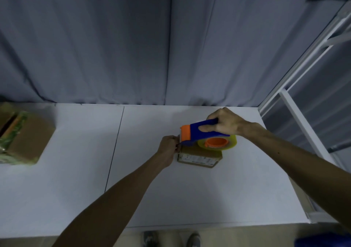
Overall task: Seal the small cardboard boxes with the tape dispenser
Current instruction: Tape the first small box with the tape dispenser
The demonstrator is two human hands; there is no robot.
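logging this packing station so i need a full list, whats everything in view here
small cardboard box: 1, brown with a label, table centre-right, under the dispenser
tape dispenser: 1, blue and orange, on top of that box
tape roll: 1, yellowish clear with orange core, in the dispenser
larger box: 1, brown with greenish tape, table's left edge
table: 1, white
curtain: grey, behind the table
frame: white metal, far right
blue object: 1, bottom right corner, cannot tell what
shoes: 2, grey, floor below the table's near edge
left hand: holds the small box's left end
right hand: grips the dispenser's handle
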